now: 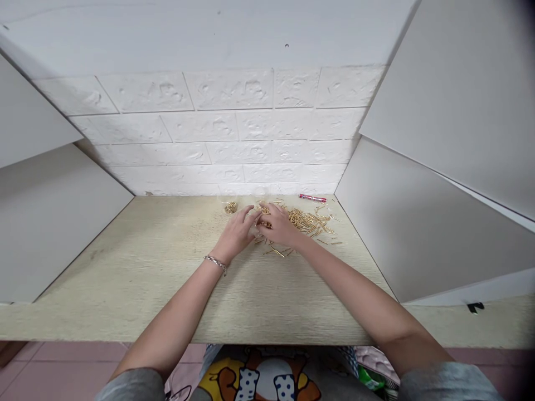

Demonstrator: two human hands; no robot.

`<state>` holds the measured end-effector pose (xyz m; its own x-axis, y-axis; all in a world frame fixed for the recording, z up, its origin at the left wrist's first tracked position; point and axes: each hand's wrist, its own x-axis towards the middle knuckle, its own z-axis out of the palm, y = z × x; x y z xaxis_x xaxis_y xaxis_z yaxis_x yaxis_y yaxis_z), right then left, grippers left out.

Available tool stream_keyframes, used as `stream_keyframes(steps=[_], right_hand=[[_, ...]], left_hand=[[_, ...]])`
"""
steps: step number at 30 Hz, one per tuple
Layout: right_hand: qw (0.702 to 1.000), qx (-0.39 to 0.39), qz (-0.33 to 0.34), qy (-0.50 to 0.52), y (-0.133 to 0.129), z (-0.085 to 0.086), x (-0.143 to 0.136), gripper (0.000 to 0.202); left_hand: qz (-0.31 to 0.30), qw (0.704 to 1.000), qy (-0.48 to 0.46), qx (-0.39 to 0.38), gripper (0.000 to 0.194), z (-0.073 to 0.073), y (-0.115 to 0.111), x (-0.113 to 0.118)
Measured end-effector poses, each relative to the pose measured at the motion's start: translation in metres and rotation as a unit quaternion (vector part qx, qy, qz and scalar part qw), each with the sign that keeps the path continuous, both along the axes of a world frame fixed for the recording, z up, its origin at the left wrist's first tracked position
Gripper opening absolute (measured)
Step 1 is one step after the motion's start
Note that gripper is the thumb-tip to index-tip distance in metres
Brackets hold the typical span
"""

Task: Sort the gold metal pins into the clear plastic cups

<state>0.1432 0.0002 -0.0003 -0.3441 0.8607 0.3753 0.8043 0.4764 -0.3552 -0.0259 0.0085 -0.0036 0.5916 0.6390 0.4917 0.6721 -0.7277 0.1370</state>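
My left hand (236, 234), with a chain bracelet (215, 260) at its wrist, meets my right hand (279, 226) over the table. Fingers of both are bent and close together at the fingertips; what they pinch is too small and hidden to make out. Under and beside my right hand spreads a pile of thin gold-coloured metal pins (307, 221), with several loose ones in front. Just behind my left hand, a cluster of small gold-coloured pieces (230, 208) sits in what looks like a clear container.
A pink-red pen-like stick (312, 198) lies near the back wall (234, 150). Pale panels stand on the left (62, 217) and right (384, 211) of the wooden tabletop (167, 234). A small black object (475, 308) is at the far right.
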Motion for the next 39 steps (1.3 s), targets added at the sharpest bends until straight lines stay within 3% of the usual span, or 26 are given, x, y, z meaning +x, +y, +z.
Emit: stream_keyframes(steps=[5, 7, 12, 16, 28, 35, 39], right_hand=[[0.988, 0.021, -0.149, 0.030, 0.006, 0.007, 0.011, 0.025], [0.986, 0.007, -0.167, -0.004, 0.007, 0.006, 0.014, 0.025], [0.982, -0.002, -0.145, -0.119, 0.004, -0.005, 0.014, 0.034], [0.980, 0.014, -0.137, -0.146, 0.003, -0.010, 0.015, 0.026], [0.986, 0.023, -0.124, -0.111, 0.006, -0.011, 0.016, 0.023], [0.984, 0.052, -0.162, -0.054, 0.003, 0.005, 0.016, 0.024], [0.987, 0.093, -0.128, 0.022, -0.001, 0.015, 0.009, 0.020]], left_hand=[[0.066, 0.997, -0.011, 0.038, 0.053, 0.005, 0.001, -0.005], [0.088, 0.994, -0.019, 0.054, 0.048, 0.007, 0.001, -0.005], [0.097, 0.994, -0.010, 0.053, 0.044, 0.006, 0.002, -0.004], [0.101, 0.994, -0.041, 0.026, 0.049, 0.000, 0.003, -0.003], [0.096, 0.993, -0.070, -0.022, 0.058, -0.005, 0.004, -0.001], [0.090, 0.992, -0.084, -0.015, 0.059, -0.008, 0.007, -0.003], [0.083, 0.993, -0.086, -0.018, 0.059, -0.007, 0.007, -0.003]])
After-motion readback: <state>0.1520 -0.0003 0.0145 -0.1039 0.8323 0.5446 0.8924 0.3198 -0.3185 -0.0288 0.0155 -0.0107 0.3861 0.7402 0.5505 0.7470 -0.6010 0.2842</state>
